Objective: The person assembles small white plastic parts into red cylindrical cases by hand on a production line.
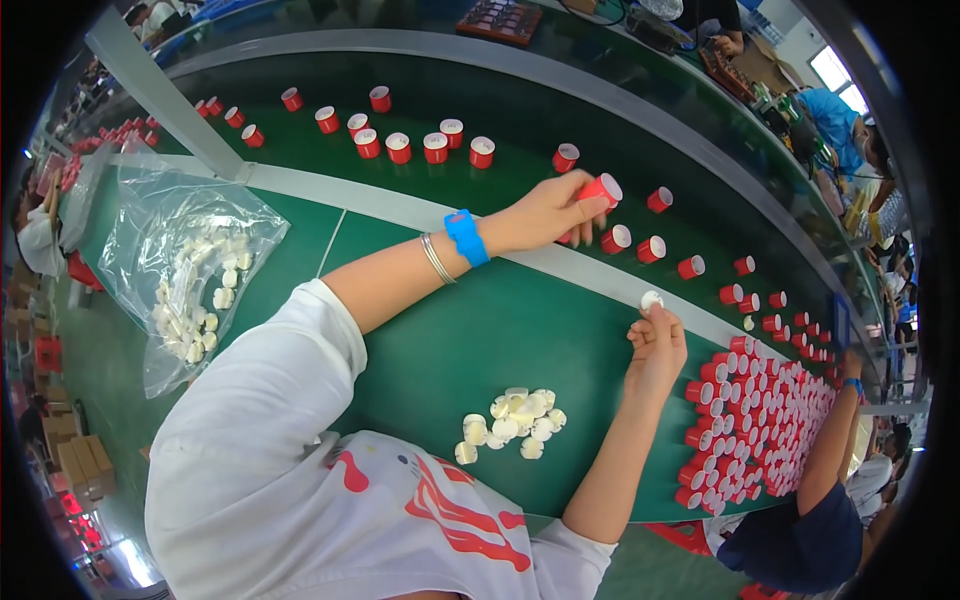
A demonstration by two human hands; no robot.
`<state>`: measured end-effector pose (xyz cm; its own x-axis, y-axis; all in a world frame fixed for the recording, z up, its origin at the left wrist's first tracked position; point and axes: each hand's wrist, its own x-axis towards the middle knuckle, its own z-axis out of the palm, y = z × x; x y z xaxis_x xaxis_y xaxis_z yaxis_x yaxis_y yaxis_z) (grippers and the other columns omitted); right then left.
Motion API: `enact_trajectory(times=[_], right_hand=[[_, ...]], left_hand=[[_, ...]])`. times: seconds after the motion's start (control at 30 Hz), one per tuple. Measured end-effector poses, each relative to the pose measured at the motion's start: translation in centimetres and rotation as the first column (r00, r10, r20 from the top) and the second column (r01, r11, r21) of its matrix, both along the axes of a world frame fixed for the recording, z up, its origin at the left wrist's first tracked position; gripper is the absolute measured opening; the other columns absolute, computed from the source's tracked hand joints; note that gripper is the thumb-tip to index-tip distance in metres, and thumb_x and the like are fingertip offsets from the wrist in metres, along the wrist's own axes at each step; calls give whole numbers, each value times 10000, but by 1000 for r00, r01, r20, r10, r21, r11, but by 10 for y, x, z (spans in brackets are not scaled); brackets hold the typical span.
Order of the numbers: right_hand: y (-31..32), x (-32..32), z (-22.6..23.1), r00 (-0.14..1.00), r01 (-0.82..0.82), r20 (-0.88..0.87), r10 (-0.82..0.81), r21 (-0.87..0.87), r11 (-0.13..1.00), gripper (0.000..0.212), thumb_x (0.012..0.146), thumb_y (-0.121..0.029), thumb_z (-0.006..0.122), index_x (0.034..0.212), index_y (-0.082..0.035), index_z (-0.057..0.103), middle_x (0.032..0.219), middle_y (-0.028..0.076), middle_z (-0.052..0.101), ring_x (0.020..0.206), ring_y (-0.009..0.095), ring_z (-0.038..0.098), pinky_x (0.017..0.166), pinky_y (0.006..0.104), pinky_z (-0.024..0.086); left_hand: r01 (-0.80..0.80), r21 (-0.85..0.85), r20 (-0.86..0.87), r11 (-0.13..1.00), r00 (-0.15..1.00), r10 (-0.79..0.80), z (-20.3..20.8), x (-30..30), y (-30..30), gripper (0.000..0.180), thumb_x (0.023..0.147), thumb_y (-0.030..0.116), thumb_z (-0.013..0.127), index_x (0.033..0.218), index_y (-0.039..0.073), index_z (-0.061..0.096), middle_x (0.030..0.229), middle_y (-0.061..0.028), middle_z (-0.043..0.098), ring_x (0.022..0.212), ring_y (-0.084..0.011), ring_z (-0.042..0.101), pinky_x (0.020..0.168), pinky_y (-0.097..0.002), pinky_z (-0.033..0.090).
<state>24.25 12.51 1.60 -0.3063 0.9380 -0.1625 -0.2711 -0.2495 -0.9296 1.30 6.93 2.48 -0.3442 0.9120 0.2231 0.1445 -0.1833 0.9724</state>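
Note:
My left hand (556,208), with a blue wristband and thin bangles at its wrist, reaches over the conveyor's pale rail. Its fingers are closed round a small red cup (606,188) with a white top, held tilted. Another red cup shows partly beneath the fingers. Lower and to the right, my right hand (658,352) pinches a small white rounded piece (651,300) at its fingertips, just short of the rail. A loose heap of similar cream-white pieces (512,420) lies on the green table in front of my body.
Many red cups (397,148) stand along the dark green belt. Rows of packed red cups (750,430) fill the table's right side, beside a co-worker in dark clothing (800,540). At left lies a clear plastic bag (150,215) with white pieces; a metal post (165,95) rises behind it.

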Motion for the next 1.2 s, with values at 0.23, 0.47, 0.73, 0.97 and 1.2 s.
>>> enact_trajectory(times=[0.23,0.47,0.73,0.97,1.2], right_hand=[[-1,-3,-1,1000,-14,8,14,-1,1000,138,821,-103,646,853,-2,557,804,102,615,589,108,548,543,219,437],[-5,-5,7,1000,-1,-6,1,25,1000,127,833,-81,635,874,6,553,810,96,611,645,121,577,569,231,463],[-17,-1,18,994,-80,-54,90,168,983,118,871,-53,581,954,20,541,896,101,605,728,138,583,610,236,470],[-20,0,22,990,-116,-63,128,160,980,136,876,-109,586,936,9,552,805,80,602,688,128,559,583,231,444],[-18,1,16,993,-89,-66,96,104,991,125,862,-98,598,926,7,572,859,89,616,726,130,573,596,234,448]], left_hand=[[-103,-260,-456,960,890,-28,17,-15,-3,370,879,360,563,923,-8,550,795,-77,609,685,-135,569,638,-268,459],[284,145,360,948,877,-318,12,-4,-3,268,868,110,595,1095,-16,530,875,-94,625,802,-150,618,740,-260,507],[427,79,185,901,882,-434,-2,43,-10,408,786,1,660,1153,10,482,1111,-83,516,1009,-172,560,895,-303,479],[562,40,621,826,633,-461,-8,54,-12,410,879,38,548,1263,22,405,1088,-121,504,906,-169,572,794,-312,509],[601,-113,432,791,747,-505,-10,51,-11,482,847,102,615,1264,45,382,1010,-91,527,795,-121,570,625,-253,465]])
